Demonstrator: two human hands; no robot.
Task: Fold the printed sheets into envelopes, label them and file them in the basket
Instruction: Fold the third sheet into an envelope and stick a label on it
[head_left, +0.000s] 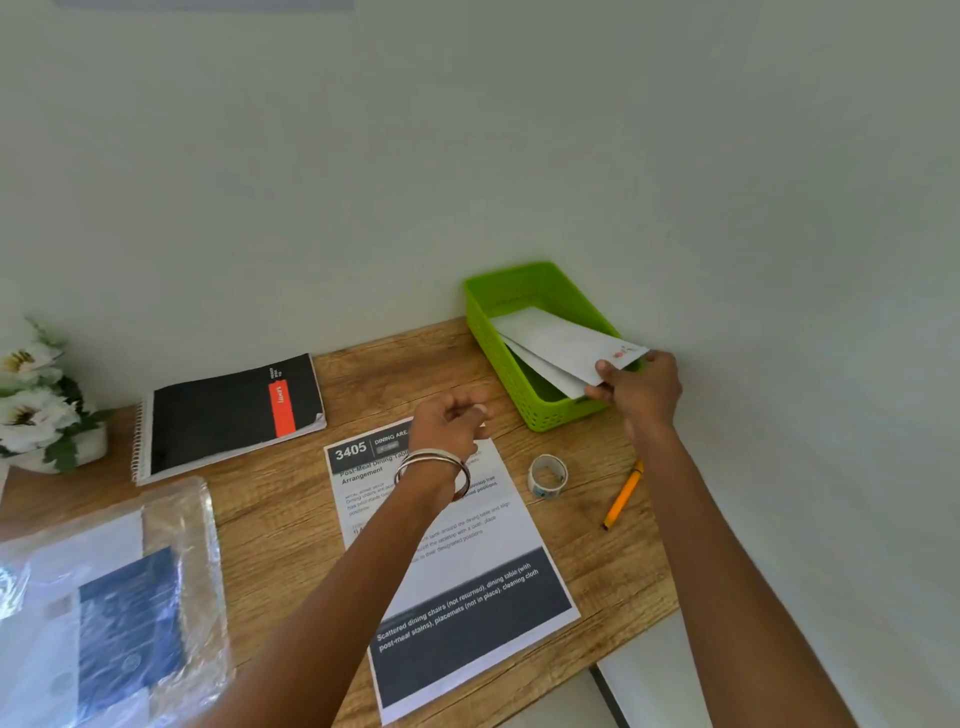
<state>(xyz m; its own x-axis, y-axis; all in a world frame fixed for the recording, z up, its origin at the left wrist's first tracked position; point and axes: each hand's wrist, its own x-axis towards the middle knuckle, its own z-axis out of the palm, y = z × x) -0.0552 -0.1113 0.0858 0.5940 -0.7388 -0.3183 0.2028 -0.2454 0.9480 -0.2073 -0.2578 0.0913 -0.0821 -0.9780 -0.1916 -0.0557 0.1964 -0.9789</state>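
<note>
A green plastic basket (498, 332) stands at the back right of the wooden desk, against the wall. My right hand (641, 389) grips the near end of a white envelope (558, 340) that slants into the basket, and a second white envelope (545, 371) lies under it. A small reddish mark shows near the held corner. My left hand (449, 423), with bangles on the wrist, hovers over the top of a printed sheet (467, 571) headed "3405", fingers loosely curled and holding nothing.
A roll of tape (546, 475) and an orange pen (623, 493) lie right of the sheet. A black spiral notebook (228, 410) sits at the back left, white flowers (36, 400) at the far left, and a plastic-wrapped pack of paper (109, 603) at the front left.
</note>
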